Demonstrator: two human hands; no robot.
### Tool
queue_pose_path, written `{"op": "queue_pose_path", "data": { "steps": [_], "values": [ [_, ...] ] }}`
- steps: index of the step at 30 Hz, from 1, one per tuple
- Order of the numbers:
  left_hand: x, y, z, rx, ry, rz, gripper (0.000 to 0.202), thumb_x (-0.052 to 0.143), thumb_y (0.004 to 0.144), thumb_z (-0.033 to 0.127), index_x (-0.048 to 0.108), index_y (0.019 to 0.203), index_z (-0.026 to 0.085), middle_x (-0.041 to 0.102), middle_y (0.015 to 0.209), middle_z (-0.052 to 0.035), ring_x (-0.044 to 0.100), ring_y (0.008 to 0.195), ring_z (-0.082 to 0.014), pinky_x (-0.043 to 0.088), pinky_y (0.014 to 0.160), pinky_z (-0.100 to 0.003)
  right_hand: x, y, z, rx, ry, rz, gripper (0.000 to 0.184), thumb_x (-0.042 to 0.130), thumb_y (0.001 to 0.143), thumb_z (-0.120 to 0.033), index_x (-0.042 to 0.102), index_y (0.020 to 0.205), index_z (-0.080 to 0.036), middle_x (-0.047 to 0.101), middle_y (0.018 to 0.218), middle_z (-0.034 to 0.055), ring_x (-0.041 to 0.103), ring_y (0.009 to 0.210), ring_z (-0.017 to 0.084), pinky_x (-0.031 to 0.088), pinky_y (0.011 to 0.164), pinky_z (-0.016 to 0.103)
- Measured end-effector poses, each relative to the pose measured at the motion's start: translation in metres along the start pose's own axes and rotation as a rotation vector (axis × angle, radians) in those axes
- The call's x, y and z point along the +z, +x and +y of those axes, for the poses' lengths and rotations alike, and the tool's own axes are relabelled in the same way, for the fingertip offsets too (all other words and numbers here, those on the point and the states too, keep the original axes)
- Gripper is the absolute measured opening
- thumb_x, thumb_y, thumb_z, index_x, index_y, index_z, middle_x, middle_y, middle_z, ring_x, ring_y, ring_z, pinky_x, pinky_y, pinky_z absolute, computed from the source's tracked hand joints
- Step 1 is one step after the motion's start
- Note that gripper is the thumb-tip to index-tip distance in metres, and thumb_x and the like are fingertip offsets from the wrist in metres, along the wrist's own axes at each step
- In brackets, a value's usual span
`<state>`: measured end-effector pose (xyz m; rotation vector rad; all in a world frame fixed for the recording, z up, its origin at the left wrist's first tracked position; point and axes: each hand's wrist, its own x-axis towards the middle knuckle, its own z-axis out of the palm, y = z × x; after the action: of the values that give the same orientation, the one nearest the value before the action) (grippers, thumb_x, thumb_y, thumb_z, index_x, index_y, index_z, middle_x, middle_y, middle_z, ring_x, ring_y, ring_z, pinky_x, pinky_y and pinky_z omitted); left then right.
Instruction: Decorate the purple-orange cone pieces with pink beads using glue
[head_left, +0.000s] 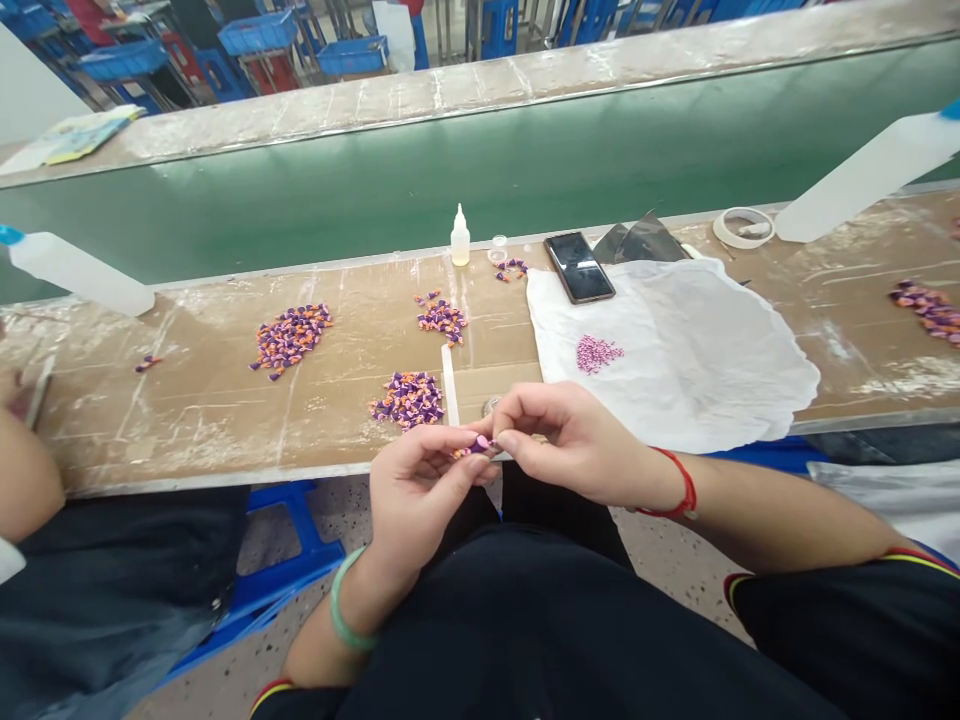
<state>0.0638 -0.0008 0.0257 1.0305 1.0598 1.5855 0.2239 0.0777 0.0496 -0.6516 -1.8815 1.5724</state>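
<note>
My left hand (418, 490) and my right hand (564, 440) meet just in front of the table's near edge, fingers pinched together on one small purple and orange piece (478, 446). The left wrist wears a green bangle, the right a red string. Closest on the table is a pile of purple and orange pieces (409, 398), with a white strip (449, 385) beside it. Two more such piles (291, 337) (442, 318) lie farther back. A small heap of pink beads (597, 352) rests on a white sheet (697, 370).
A small glue bottle (460, 238) stands at the back edge, a phone (579, 266) and a tape roll (743, 227) to its right. White bottles lie at the left (75, 272) and right (870, 175). Another person's arm (26, 480) shows at the left. More pieces (926, 308) lie far right.
</note>
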Motion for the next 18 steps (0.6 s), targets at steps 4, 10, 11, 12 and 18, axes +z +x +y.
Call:
{"op": "queue_pose_path", "data": {
  "steps": [4, 10, 11, 12, 18],
  "values": [
    [0.0013, -0.0004, 0.0011, 0.002, 0.015, 0.009, 0.015, 0.081, 0.078, 0.01, 0.079, 0.083, 0.024, 0.082, 0.083, 0.0019, 0.077, 0.063, -0.0111, 0.063, 0.063, -0.013, 0.0002, -0.0007, 0.0001, -0.004, 0.001, -0.003, 0.008, 0.059, 0.083, -0.018, 0.057, 0.075, -0.018, 0.072, 0.077, 0.0032, 0.068, 0.07, 0.013, 0.055, 0.062, 0.021],
    [0.002, -0.0015, 0.0012, 0.002, 0.063, 0.049, 0.01, 0.087, 0.074, 0.021, 0.077, 0.079, 0.019, 0.08, 0.076, -0.002, 0.076, 0.06, -0.0149, 0.064, 0.058, -0.017, 0.0011, -0.0018, -0.0007, -0.068, -0.088, -0.015, 0.01, 0.057, 0.084, -0.016, 0.057, 0.075, -0.018, 0.071, 0.075, 0.0017, 0.068, 0.07, 0.012, 0.055, 0.062, 0.02],
    [0.0017, -0.0017, 0.0009, -0.006, 0.063, 0.052, 0.011, 0.087, 0.074, 0.023, 0.077, 0.079, 0.019, 0.08, 0.075, -0.0022, 0.076, 0.059, -0.0151, 0.064, 0.058, -0.018, 0.0013, -0.0017, -0.0012, -0.084, -0.106, -0.011, 0.01, 0.057, 0.084, -0.015, 0.057, 0.074, -0.018, 0.07, 0.074, 0.0009, 0.067, 0.068, 0.011, 0.054, 0.062, 0.019],
    [0.0015, -0.002, 0.0006, -0.012, 0.062, 0.054, 0.012, 0.087, 0.074, 0.024, 0.077, 0.079, 0.019, 0.08, 0.075, -0.0023, 0.076, 0.059, -0.0152, 0.064, 0.058, -0.018, 0.0014, -0.0016, -0.0018, -0.098, -0.123, -0.009, 0.01, 0.056, 0.083, -0.014, 0.057, 0.074, -0.018, 0.07, 0.073, 0.0005, 0.066, 0.067, 0.011, 0.053, 0.061, 0.019],
    [-0.0011, -0.0037, -0.0025, -0.035, 0.016, 0.064, 0.017, 0.088, 0.073, 0.029, 0.076, 0.077, 0.018, 0.079, 0.071, -0.0029, 0.075, 0.056, -0.015, 0.063, 0.054, -0.018, 0.0016, -0.001, -0.0028, -0.198, -0.225, -0.027, 0.012, 0.055, 0.085, -0.012, 0.056, 0.075, -0.019, 0.07, 0.075, -0.0002, 0.068, 0.07, 0.011, 0.052, 0.063, 0.018]
  ]
}}
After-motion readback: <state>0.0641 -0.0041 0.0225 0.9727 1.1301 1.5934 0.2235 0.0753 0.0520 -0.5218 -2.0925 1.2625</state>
